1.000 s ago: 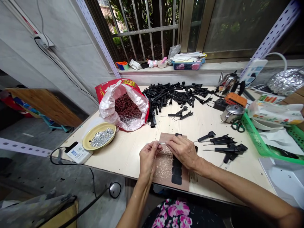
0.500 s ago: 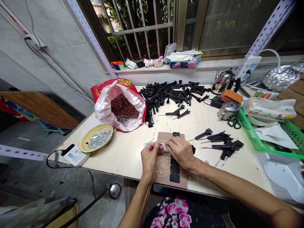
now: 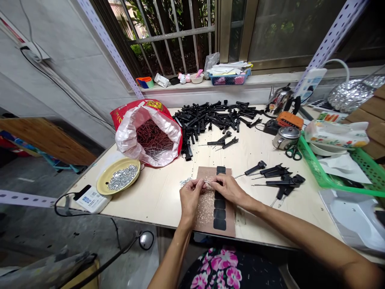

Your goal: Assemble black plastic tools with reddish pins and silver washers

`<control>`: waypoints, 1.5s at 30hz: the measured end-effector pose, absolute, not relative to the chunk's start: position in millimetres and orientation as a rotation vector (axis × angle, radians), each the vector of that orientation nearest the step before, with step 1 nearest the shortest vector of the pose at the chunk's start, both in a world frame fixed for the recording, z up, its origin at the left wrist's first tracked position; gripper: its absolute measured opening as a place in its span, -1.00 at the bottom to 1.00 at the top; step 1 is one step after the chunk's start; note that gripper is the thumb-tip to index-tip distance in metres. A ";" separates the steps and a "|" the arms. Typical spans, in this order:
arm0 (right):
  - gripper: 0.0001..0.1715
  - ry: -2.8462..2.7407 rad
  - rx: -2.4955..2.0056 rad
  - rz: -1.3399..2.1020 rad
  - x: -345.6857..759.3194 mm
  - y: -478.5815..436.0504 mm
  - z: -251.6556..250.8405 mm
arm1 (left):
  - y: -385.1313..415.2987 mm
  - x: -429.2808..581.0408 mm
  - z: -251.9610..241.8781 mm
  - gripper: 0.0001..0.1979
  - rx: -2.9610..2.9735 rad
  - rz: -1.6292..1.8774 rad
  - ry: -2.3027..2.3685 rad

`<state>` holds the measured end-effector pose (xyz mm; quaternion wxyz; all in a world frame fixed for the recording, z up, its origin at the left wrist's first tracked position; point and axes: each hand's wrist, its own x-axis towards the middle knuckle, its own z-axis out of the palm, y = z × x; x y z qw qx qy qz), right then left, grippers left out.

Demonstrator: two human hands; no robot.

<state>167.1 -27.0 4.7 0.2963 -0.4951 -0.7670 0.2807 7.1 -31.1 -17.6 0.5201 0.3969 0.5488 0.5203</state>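
Silvery thin metal rod [image 3: 207, 183], pinched at fingertip by the left hand [image 3: 190, 196] and right hand [image 3: 227, 188], each grip closed, probably to steady it above a brown rectangular board [image 3: 229, 224]. Tiny silver metal pieces [image 3: 184, 183] lie beside the left hand, seemingly for easy reach. Fingers hide the rod's ends; finer detail is too small to tell.

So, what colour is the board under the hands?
The board is brown with black squares, best seen in the head view.
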 end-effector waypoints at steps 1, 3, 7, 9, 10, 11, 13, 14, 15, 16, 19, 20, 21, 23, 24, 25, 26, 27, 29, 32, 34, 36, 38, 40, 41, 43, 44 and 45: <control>-0.75 -2.022 -1.329 0.797 168.7 -25.8 4.6 | -30.9 6.4 -17.7 -0.71 0.946 1.231 1.310; -0.77 -2.016 -1.396 0.761 170.9 -25.7 4.5 | -30.5 5.4 -18.4 -0.70 0.933 1.214 1.297; -0.76 -2.119 -1.441 0.509 169.6 -32.7 4.9 | -30.3 6.3 -20.8 -0.71 0.896 1.236 1.261; -0.77 -2.181 -1.419 0.308 167.3 -35.6 4.0 | -30.7 8.0 -21.1 -0.72 0.856 1.245 1.237; -0.78 -2.204 -1.409 0.203 166.0 -36.2 2.8 | -30.8 8.8 -20.8 -0.72 0.838 1.245 1.230; -0.79 -2.221 -1.401 0.103 164.9 -36.2 1.0 | -31.0 9.7 -20.5 -0.72 0.825 1.243 1.227; -0.78 -2.243 -1.381 -0.060 163.0 -35.1 -3.9 | -31.1 11.0 -19.6 -0.72 0.820 1.236 1.233; -0.78 -2.249 -1.368 -0.119 162.2 -34.3 -6.8 | -31.0 11.5 -19.2 -0.72 0.828 1.235 1.240; -0.78 -2.251 -1.357 -0.164 161.5 -33.6 -9.5 | -30.9 11.8 -18.9 -0.72 0.842 1.233 1.247; -0.78 -2.252 -1.350 -0.194 160.9 -33.2 -11.7 | -30.7 11.9 -18.6 -0.72 0.859 1.231 1.257; -0.78 -2.247 -1.370 -0.192 160.1 -33.2 -13.6 | -30.6 11.8 -18.2 -0.71 0.927 1.219 1.302; -0.78 -2.241 -1.392 -0.159 160.7 -33.5 -12.5 | -30.8 11.8 -18.1 -0.71 0.944 1.211 1.316; -0.78 -2.237 -1.413 -0.109 161.7 -33.7 -10.8 | -31.1 11.9 -18.1 -0.71 0.954 1.200 1.325; -0.77 -2.234 -1.440 0.016 166.0 -33.7 -6.8 | -32.1 12.9 -18.1 -0.70 0.958 1.175 1.322; -0.76 -2.238 -1.443 0.078 169.0 -33.5 -5.1 | -32.6 13.9 -18.1 -0.70 0.954 1.159 1.311; -0.76 -2.243 -1.440 0.132 172.6 -33.2 -3.8 | -33.2 15.2 -18.2 -0.69 0.946 1.143 1.296; -0.75 -2.246 -1.437 0.177 176.6 -33.0 -2.9 | -33.7 16.8 -18.2 -0.68 0.935 1.128 1.277; -0.74 -2.246 -1.433 0.215 180.7 -32.9 -2.6 | -34.0 18.4 -18.3 -0.66 0.921 1.114 1.257; -0.73 -2.232 -1.430 0.274 189.2 -33.0 -3.2 | -34.2 21.2 -18.3 -0.62 0.887 1.103 1.226; -0.71 -2.214 -1.423 0.302 202.1 -30.4 -6.2 | -33.6 21.4 -17.3 -0.55 0.886 1.128 1.236; -0.71 -2.217 -1.430 0.246 210.9 -24.2 -8.5 | -33.1 18.3 -16.2 -0.52 0.943 1.143 1.297; -0.71 -2.237 -1.453 0.143 219.2 -14.4 -10.8 | -32.8 14.3 -15.4 -0.51 1.032 1.130 1.389; -0.69 -2.264 -1.473 0.042 225.5 -4.8 -13.3 | -32.8 11.2 -15.7 -0.52 1.153 1.106 1.485; -0.67 -2.300 -1.460 -0.026 228.6 0.0 -16.7 | -32.9 10.2 -17.4 -0.56 1.312 1.098 1.554; -0.67 -2.328 -1.425 -0.052 229.0 -0.5 -18.9 | -32.9 10.3 -18.5 -0.58 1.391 1.100 1.576; -0.69 -2.429 -1.264 -0.095 228.2 -6.3 -23.8 | -32.6 11.2 -20.9 -0.61 1.500 1.100 1.603; -0.71 -2.496 -1.147 -0.110 227.5 -10.5 -26.2 | -32.3 11.8 -21.8 -0.61 1.521 1.095 1.616; -0.72 -2.547 -1.042 -0.119 226.9 -14.6 -28.4 | -31.9 12.3 -22.5 -0.62 1.525 1.091 1.629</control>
